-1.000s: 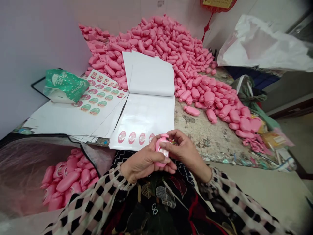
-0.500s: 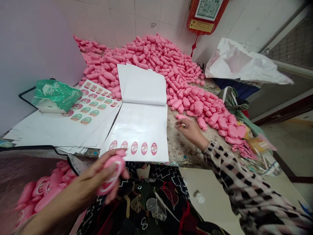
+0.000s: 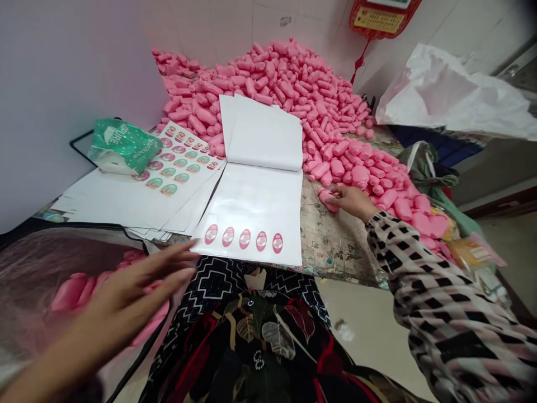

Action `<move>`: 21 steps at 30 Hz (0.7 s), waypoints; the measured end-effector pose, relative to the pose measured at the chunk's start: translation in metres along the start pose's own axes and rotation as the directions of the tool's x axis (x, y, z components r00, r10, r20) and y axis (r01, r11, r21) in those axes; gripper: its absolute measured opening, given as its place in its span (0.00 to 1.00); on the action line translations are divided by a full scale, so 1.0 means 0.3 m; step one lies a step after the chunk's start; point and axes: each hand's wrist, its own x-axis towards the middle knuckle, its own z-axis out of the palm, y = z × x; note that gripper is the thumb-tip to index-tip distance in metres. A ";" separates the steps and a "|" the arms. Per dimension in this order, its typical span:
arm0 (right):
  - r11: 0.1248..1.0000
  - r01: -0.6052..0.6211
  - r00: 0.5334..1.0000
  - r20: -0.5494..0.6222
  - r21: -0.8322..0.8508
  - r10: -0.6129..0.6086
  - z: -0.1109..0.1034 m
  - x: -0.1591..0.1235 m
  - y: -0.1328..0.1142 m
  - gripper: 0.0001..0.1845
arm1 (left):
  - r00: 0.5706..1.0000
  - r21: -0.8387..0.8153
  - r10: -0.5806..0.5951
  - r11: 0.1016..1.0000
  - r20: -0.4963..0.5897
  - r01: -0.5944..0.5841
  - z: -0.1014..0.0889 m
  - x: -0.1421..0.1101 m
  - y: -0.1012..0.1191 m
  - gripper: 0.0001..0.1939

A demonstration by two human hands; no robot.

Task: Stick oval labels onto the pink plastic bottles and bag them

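My left hand (image 3: 130, 291) is slightly blurred, its fingers stretched out and apart with nothing in them. It hovers over an open see-through bag (image 3: 37, 252) that holds several pink plastic bottles (image 3: 69, 292). At the near edge of the big pile, my right hand (image 3: 352, 201) pinches a small pink bottle (image 3: 328, 199) lying on the worn tabletop (image 3: 331, 240). Between my hands lies a white sticker sheet (image 3: 255, 196) with a row of pink oval labels (image 3: 244, 239) along its near edge. Its upper part is folded back.
A large heap of pink bottles (image 3: 285, 73) fills the back of the table. On the left, more label sheets (image 3: 126, 201) lie under a green plastic packet (image 3: 123, 143). At right are a white plastic bag (image 3: 453, 95), a dark green bag (image 3: 423, 165) and a yellowish packet (image 3: 467, 252).
My left hand has let go of a labelled pink bottle and moved left over the bag. My right hand has closed on a bottle by the pile. The view has shifted.
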 end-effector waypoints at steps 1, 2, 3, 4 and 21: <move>1.000 -0.009 1.000 0.001 -0.001 0.009 -0.002 -0.014 -0.007 0.22 | 0.992 -0.080 0.009 0.997 0.128 0.001 0.054 0.031 0.031 0.25; 1.000 -0.020 1.000 -0.010 0.013 0.020 -0.004 -0.034 -0.022 0.22 | 0.976 -0.159 0.038 0.987 0.217 -0.003 0.110 0.063 0.061 0.24; 0.997 -0.029 0.999 -0.030 0.072 0.031 -0.003 -0.061 -0.047 0.22 | 0.959 -0.232 0.055 0.973 0.277 0.012 0.166 0.094 0.089 0.23; 0.986 -0.032 0.998 -0.047 0.161 0.040 0.001 -0.097 -0.084 0.22 | 0.944 -0.318 0.077 0.948 0.322 0.032 0.218 0.124 0.113 0.23; 0.921 0.169 0.984 -0.108 0.351 -0.139 0.142 -0.440 -0.381 0.17 | 0.977 -0.302 0.011 0.952 0.212 0.055 0.343 0.204 0.119 0.12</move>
